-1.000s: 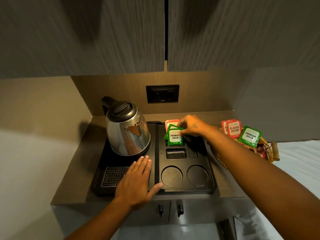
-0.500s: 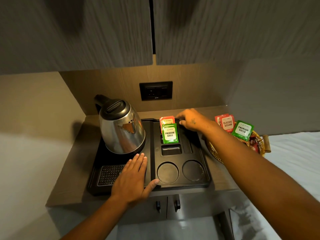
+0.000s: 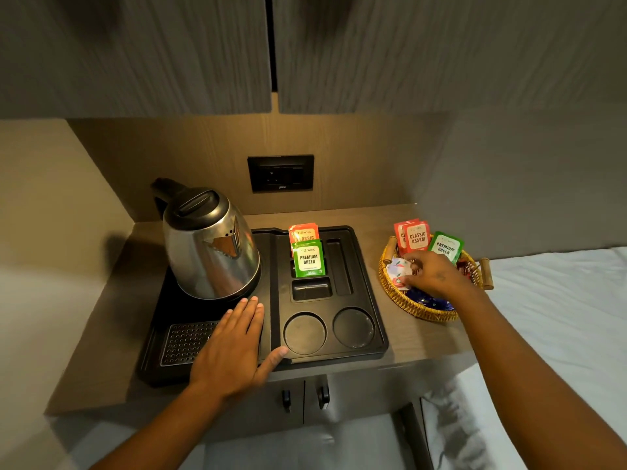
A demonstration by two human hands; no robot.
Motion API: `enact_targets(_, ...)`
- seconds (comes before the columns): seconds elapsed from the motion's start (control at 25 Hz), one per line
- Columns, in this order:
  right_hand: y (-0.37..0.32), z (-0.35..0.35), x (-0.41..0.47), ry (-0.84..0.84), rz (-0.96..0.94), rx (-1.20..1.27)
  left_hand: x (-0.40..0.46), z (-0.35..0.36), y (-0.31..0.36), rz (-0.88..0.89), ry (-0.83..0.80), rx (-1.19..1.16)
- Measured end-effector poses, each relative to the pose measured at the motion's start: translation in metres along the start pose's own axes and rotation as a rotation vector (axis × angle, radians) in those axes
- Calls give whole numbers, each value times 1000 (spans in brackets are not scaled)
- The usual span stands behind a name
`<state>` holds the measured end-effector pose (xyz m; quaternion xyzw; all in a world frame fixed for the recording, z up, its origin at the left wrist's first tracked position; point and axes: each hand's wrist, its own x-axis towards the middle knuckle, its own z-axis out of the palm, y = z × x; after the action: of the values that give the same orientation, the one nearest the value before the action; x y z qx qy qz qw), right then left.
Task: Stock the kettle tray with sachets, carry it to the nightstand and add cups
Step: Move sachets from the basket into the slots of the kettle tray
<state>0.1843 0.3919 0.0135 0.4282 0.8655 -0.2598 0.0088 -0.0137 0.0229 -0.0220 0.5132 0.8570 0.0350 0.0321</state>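
Note:
A black kettle tray [image 3: 373,290] lies on the counter with a steel kettle [image 3: 210,245] on its left half. A green sachet [image 3: 308,259] and a red sachet [image 3: 303,232] stand upright in slots at the tray's back middle. My left hand [image 3: 230,351] rests flat on the tray's front left, fingers spread. My right hand [image 3: 431,274] reaches into the wicker basket [image 3: 424,308] to the right of the tray, its fingers curled on a small white sachet [image 3: 400,271]. Red sachets [image 3: 415,235] and a green one [image 3: 446,247] stand at the basket's back.
Two round cup recesses [image 3: 329,330] sit at the tray's front right. A wall socket [image 3: 281,173] is behind. Cabinet doors [image 3: 169,52] hang low overhead. A white bed [image 3: 559,317] borders the counter on the right. Cupboard handles [image 3: 305,398] are below the counter edge.
My right hand left the green sachet standing in the tray slot and moved right into the basket. My left hand stayed on the tray.

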Motion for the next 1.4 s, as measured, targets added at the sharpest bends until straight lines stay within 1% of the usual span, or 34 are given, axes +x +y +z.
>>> enact_targets(0.2, -4, 2, -1, 42, 14, 110, -1, -3, 0, 0, 5, 0)
enact_targets(0.32, -9, -19, -14, 97, 2, 107, -2, -3, 1, 4, 18, -3)
enact_targets(0.4, -18, -38, -23, 157, -36, 123, -3, -3, 1, -1, 14, -3)
enact_targets(0.48, -46, -42, -30, 174, -145, 159, -2, -3, 1, 1, 15, -1)
enact_targets(0.56, -90, -25, -33, 91, -267, 160, -2, -3, 1, 3, 19, -2)
enact_targets(0.64, -127, 8, -31, -42, -338, 128, -2, -3, 2, -2, 14, -4)
enact_targets(0.72, -148, 39, -24, -168, -348, 91, -3, -2, 2, 0, 16, -6)
enact_targets(0.8, -152, 58, -16, -226, -309, 67, -2, -2, 2, 8, 18, -9)
enact_targets(0.84, -148, 61, -14, -211, -293, 68, -2, -2, 2, 12, 22, -10)
enact_targets(0.88, -140, 60, -14, -160, -279, 92, -2, -2, 2, 15, 30, -11)
enact_targets(0.96, -110, 46, -19, 31, -222, 146, -2, -3, 1, 13, 34, -15)
enact_targets(1.04, -55, 24, -25, 200, -89, 64, -2, -2, 1, 10, 31, -10)
enact_targets(1.08, -28, 13, -28, 207, 11, -25, -2, -1, 1, 12, 28, -3)
enact_targets(1.16, 11, -5, -32, 63, 177, -182, -2, -1, 2, 16, 19, 5)
enact_targets(1.2, 20, -8, -32, -13, 195, -212, -1, -1, 2, 14, 19, 4)
enact_targets(1.24, 23, -9, -31, -60, 175, -220, -1, -2, 2, 12, 21, 1)
enact_targets(1.4, 11, -6, -25, -119, 25, -203, 0, -2, 0, 3, 5, -13)
